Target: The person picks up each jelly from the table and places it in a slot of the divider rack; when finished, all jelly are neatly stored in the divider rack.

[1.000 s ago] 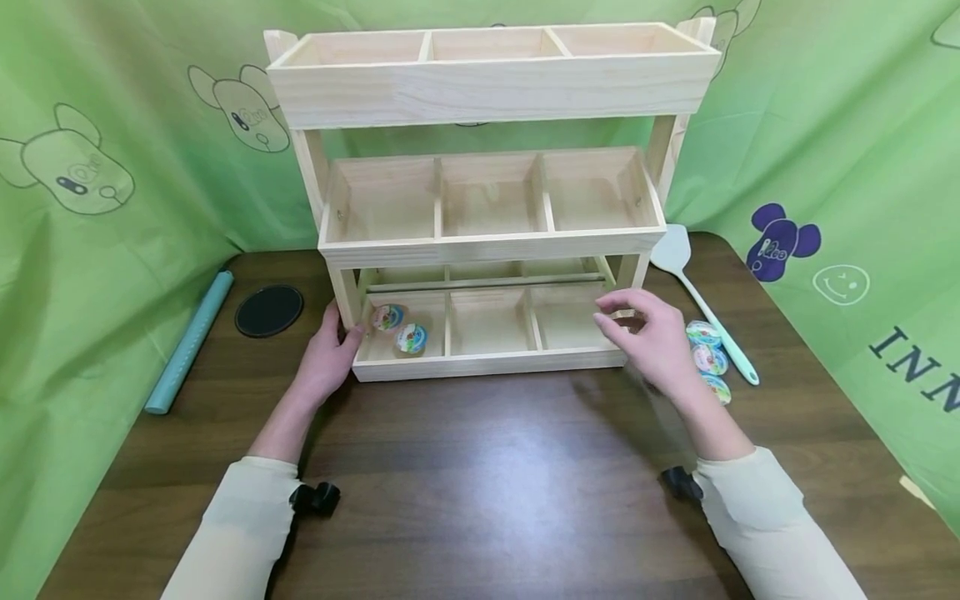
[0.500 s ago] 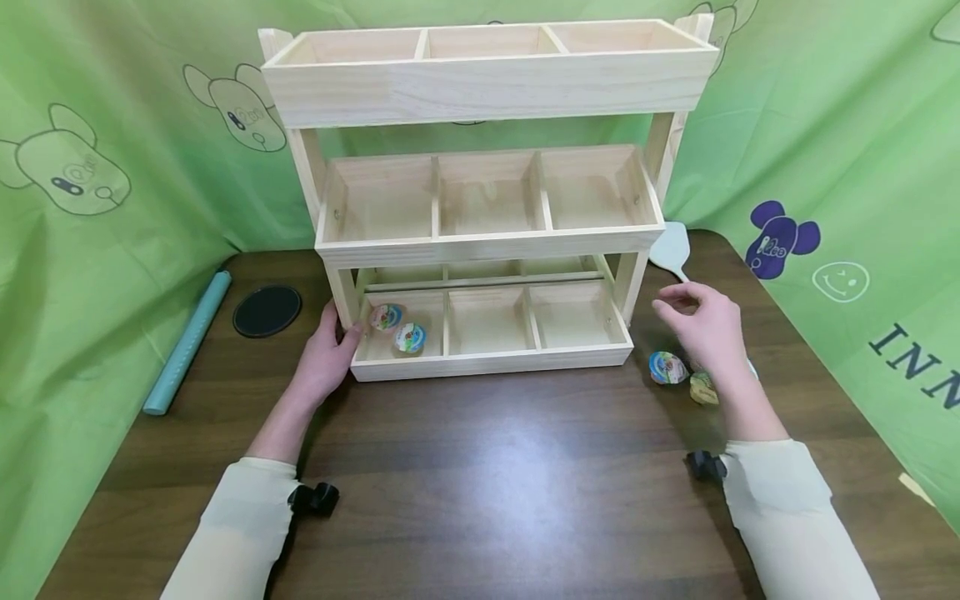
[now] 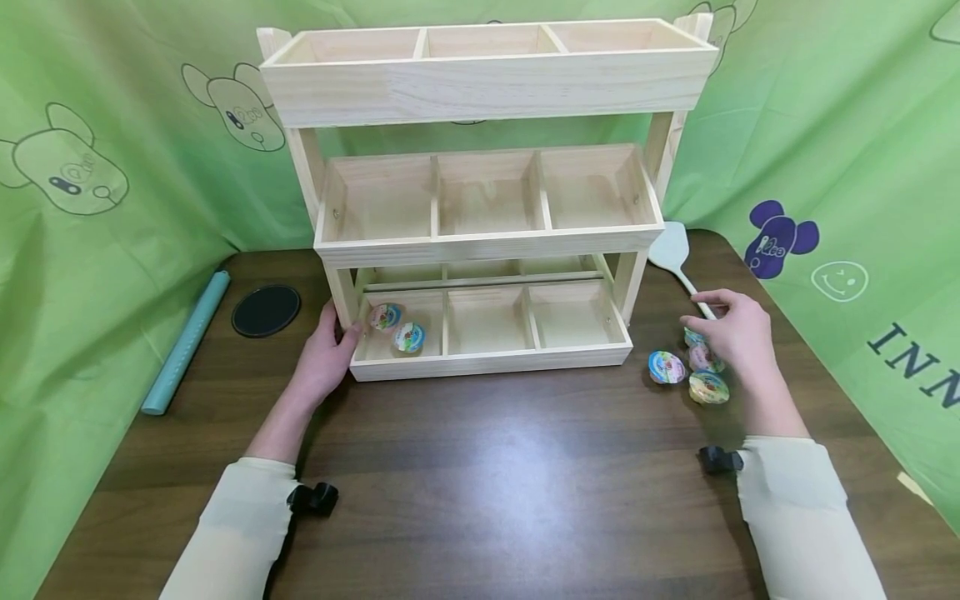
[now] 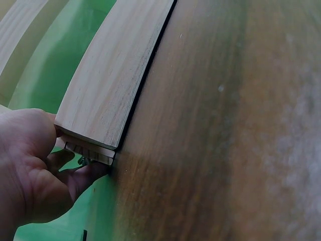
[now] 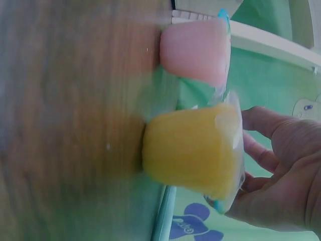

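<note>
My left hand (image 3: 324, 358) grips the lower left corner of the three-tier wooden shelf rack (image 3: 491, 362), thumb at the front; in the left wrist view its fingers (image 4: 88, 173) curl round the tray end (image 4: 93, 135). Two jelly cups, one with a pink lid (image 3: 385, 316) and one with a blue lid (image 3: 409, 337), sit in the bottom left compartment. On the right, my right hand (image 3: 738, 333) hovers over several jelly cups (image 3: 705, 358), thumb and fingers apart. In the right wrist view, a yellow jelly cup (image 5: 188, 150) and a pink jelly cup (image 5: 195, 52) stand before the hand, partly hiding its fingertips.
A white spatula (image 3: 670, 247) lies behind the right hand. To the left are a black round disc (image 3: 266, 311) and a teal cylinder (image 3: 187, 342). A green patterned cloth (image 3: 847, 208) hangs around the brown table (image 3: 480, 500).
My right hand has moved right, from beside the rack's bottom tray to above the jelly cups, uncovering one with a blue-rimmed lid. The left hand stays on the rack.
</note>
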`<action>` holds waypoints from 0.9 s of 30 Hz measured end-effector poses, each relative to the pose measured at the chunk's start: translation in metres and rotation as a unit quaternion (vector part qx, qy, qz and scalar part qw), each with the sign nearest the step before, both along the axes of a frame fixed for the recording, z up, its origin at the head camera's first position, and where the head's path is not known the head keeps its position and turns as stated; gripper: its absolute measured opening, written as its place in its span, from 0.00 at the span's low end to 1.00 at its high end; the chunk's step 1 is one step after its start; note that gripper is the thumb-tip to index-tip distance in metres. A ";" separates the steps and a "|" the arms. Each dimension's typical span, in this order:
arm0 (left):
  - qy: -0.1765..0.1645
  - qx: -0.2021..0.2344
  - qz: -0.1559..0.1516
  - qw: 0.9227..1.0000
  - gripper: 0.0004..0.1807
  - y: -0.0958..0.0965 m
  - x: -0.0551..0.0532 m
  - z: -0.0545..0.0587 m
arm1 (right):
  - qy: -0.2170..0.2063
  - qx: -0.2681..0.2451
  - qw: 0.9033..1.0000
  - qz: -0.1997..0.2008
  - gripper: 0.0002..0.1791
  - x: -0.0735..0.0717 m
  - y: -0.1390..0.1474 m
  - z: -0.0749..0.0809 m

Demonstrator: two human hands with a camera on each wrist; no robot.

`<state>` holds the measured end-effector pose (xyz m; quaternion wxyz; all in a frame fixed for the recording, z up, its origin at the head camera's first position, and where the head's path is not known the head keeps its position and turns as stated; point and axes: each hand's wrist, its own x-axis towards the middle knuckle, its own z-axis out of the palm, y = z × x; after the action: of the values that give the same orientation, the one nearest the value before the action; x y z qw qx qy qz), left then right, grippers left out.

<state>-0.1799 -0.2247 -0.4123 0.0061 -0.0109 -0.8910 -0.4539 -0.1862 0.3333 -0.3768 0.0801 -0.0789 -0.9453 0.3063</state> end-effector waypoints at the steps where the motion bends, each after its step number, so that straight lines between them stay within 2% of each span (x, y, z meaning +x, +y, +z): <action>1: -0.001 0.000 0.000 1.000 0.37 0.000 0.000 0.000 | -0.008 0.002 1.000 0.003 0.26 0.000 0.002 0.000; 8: -0.004 0.006 -0.003 1.000 0.38 0.000 0.001 0.000 | -0.090 0.007 0.995 0.033 0.31 0.001 0.010 -0.001; 12: -0.005 0.009 -0.004 1.000 0.38 0.000 0.001 0.001 | -0.111 0.005 0.993 0.042 0.31 0.002 0.012 -0.002; 23: 0.004 0.010 -0.003 1.000 0.37 -0.001 0.000 -0.002 | -0.100 0.011 0.995 0.000 0.31 0.000 0.013 -0.007; 27: 0.006 0.010 -0.004 1.000 0.37 -0.001 -0.001 -0.002 | -0.070 0.002 0.998 -0.007 0.30 -0.001 0.012 -0.006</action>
<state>-0.1808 -0.2256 -0.4141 0.0097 -0.0172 -0.8864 -0.4625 -0.1868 0.3448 -0.3827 0.0159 -0.1062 -0.9486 0.2977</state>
